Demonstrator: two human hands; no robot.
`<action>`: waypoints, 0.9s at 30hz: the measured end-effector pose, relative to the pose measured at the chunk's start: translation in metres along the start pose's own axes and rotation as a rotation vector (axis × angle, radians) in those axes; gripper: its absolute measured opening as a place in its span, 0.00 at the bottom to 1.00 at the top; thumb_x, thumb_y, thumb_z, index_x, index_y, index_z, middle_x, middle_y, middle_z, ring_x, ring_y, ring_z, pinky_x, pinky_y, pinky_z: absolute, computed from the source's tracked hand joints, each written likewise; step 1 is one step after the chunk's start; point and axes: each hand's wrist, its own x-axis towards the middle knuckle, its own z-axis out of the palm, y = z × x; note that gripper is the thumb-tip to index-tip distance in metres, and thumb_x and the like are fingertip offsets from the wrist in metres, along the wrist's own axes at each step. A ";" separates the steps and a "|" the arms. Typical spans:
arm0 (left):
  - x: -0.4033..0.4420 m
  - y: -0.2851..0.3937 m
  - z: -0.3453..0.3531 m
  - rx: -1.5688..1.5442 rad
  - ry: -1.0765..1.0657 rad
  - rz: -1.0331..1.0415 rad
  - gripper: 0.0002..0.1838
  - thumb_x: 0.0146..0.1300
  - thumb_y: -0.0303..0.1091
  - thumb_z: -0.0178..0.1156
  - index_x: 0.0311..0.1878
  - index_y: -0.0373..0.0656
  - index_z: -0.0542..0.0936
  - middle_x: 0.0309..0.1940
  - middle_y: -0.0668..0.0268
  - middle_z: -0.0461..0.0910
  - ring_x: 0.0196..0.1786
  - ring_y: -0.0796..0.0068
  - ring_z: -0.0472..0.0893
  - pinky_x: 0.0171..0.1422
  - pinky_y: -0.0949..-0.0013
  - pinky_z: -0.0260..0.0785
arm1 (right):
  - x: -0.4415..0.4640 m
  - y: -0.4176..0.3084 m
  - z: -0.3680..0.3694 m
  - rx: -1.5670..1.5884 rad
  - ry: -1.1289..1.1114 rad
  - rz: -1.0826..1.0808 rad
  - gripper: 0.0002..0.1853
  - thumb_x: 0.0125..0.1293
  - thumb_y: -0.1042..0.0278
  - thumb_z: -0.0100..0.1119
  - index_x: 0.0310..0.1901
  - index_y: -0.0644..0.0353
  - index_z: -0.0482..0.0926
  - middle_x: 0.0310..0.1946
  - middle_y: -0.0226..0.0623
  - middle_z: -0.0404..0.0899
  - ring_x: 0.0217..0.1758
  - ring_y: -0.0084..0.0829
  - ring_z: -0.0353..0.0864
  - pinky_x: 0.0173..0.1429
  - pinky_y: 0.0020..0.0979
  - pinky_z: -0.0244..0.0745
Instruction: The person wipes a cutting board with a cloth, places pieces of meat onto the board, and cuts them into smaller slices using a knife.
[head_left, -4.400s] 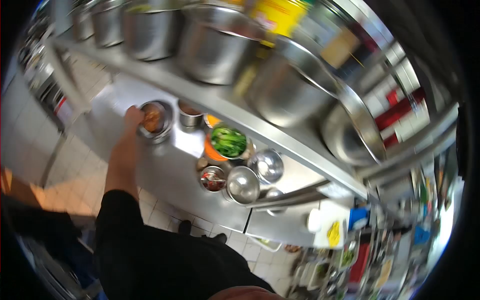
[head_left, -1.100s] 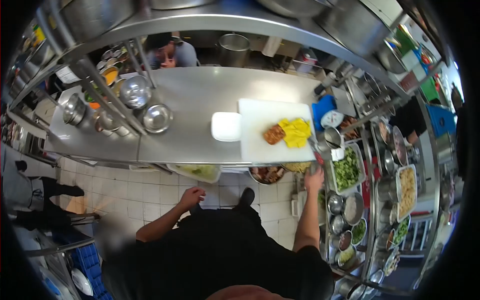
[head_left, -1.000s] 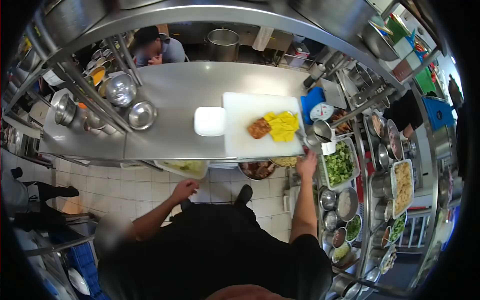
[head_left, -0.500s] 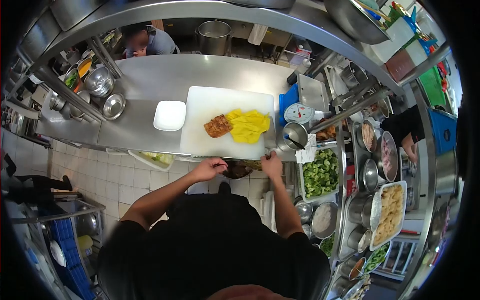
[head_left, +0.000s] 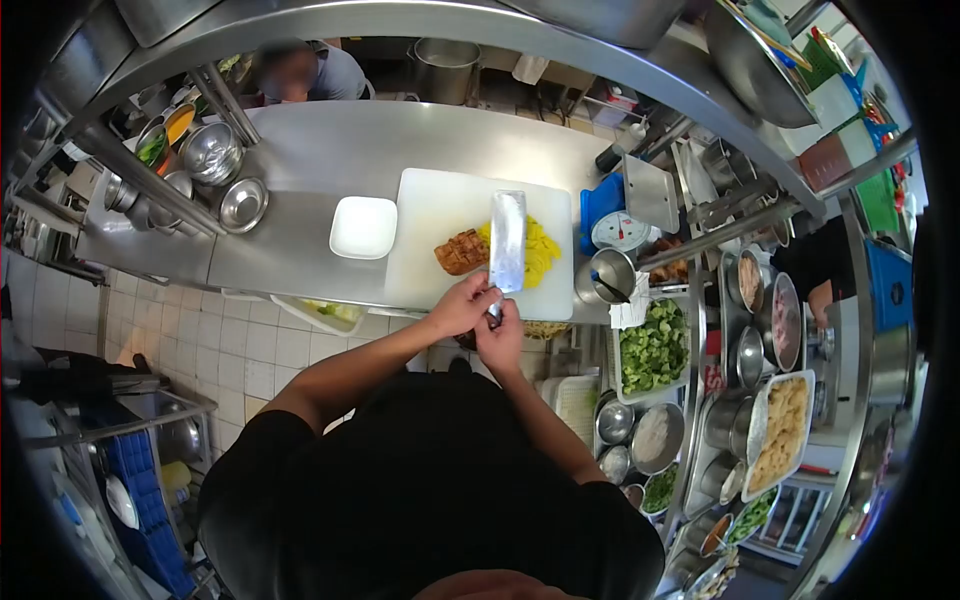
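A cleaver (head_left: pixel 507 240) with a broad metal blade points away from me above the white cutting board (head_left: pixel 420 225). My right hand (head_left: pixel 499 342) is wrapped round its handle. At the heel of the blade, the closed fingers of my left hand (head_left: pixel 466 307) meet the cleaver; exactly what they pinch is partly hidden. A browned, scored piece of meat (head_left: pixel 462 254) lies on the board, left of the blade. Partly behind the blade is a yellow, soft-looking folded heap (head_left: pixel 540 255), which I cannot identify. A white square dish (head_left: pixel 363 228) stands left of the board.
Right of the board are a dial scale (head_left: pixel 619 231), a metal pot (head_left: pixel 609 274) and a broccoli tray (head_left: pixel 654 347). Metal bowls (head_left: pixel 243 205) stand at the left. A shelf rail (head_left: pixel 400 22) crosses overhead. Another person (head_left: pixel 330 75) is beyond the counter.
My hands were apart at the counter's front edge; they have come together above it. The cleaver is now in my right hand, its blade over the yellow heap. The view has shifted slightly.
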 end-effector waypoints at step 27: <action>-0.005 -0.023 -0.071 1.083 0.406 -0.439 0.14 0.70 0.29 0.49 0.55 0.38 0.74 0.48 0.42 0.85 0.50 0.38 0.87 0.55 0.41 0.79 | 0.166 0.127 -0.045 -0.829 -0.222 -0.502 0.29 0.61 0.57 0.68 0.66 0.40 0.80 0.73 0.36 0.69 0.74 0.53 0.64 0.80 0.56 0.55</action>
